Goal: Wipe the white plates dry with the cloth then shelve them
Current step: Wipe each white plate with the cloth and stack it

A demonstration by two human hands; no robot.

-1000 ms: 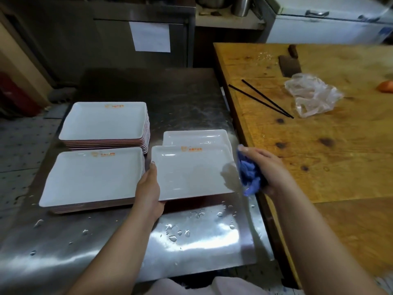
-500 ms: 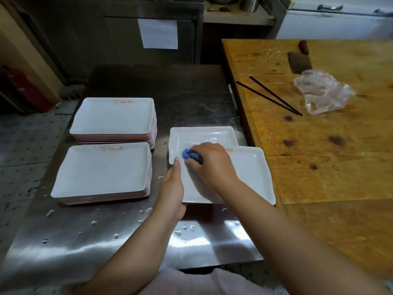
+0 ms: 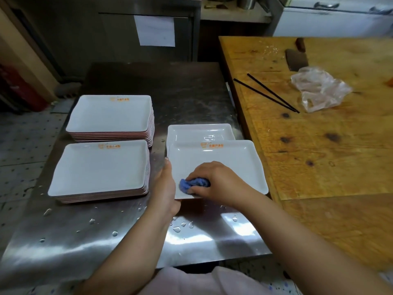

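Hands — left [image 3: 168,186] gripping plate [image 3: 229,165], right [image 3: 214,179] pressing cloth [image 3: 191,184].

Restaurant kitchen: steel worktable [image 3: 131,237], stacked plates [image 3: 110,116]

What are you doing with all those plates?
A person is drying a white plate on a wet steel table. The right hand rubs a blue cloth over it while the left hand holds its edge. Another plate lies underneath, and two stacks of plates sit to the left.
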